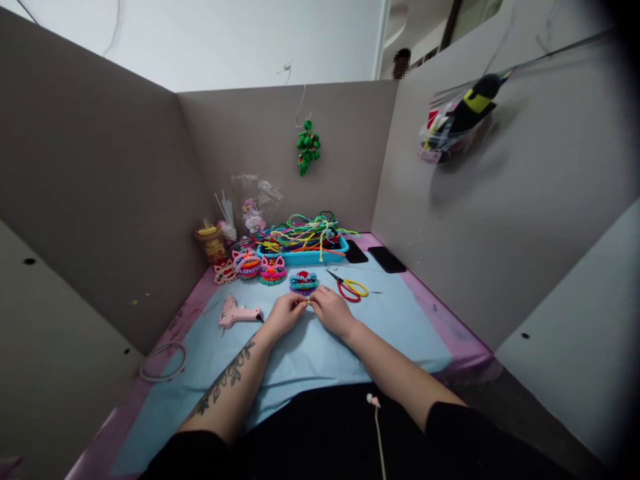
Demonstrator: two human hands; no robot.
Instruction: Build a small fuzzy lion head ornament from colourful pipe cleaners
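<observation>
My left hand [289, 313] and my right hand [330, 310] meet over the blue cloth, fingertips pinched together. Between them shows a tiny yellowish piece [309, 301], too small to name; both hands grip it. Just beyond my fingers sits a teal lion-head figure [303, 283] with a red top and purple lower edge, made of fuzzy pipe cleaners. Scissors [351, 288] with one red and one yellow handle lie to the right of it, blades partly apart. A pink glue gun [239, 313] rests left of my left hand.
Behind stands a blue tray [303, 257] heaped with coloured pipe cleaners [305, 233]. More figures [273, 270] sit at its left, near a brown cup [213, 247]. Two dark phones [387, 260] lie at the right. Grey partitions [285, 147] enclose the table; a coiled cable [165, 363] lies left.
</observation>
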